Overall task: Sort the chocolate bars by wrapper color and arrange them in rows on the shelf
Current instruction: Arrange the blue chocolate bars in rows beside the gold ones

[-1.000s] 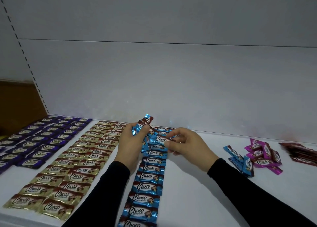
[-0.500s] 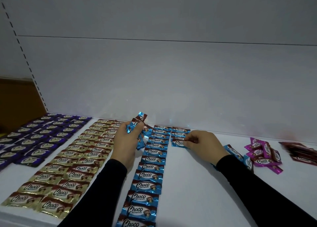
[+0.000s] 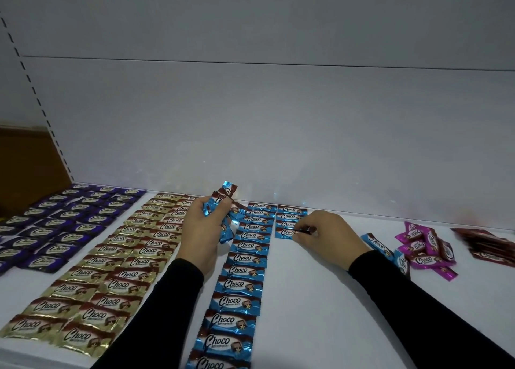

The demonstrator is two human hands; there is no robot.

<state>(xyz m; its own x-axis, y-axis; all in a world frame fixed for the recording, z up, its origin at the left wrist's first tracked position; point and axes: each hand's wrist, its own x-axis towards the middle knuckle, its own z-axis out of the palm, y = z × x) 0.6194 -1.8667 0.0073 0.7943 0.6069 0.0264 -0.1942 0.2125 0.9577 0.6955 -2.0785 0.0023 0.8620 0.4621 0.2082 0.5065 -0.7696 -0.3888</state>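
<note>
Now | left grip (image 3: 204,226) holds blue bars (image 3: 223,211) | right grip (image 3: 323,236) pinches shelved blue bar (image 3: 285,233)

One head-worn view looks forward and down, close over the shelf (image 3: 306,299).

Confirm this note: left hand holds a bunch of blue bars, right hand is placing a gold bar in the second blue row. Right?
Not quite. In the head view the right hand is setting down a blue bar, not gold. The rest holds: the left hand grips a bunch of blue bars.
</note>
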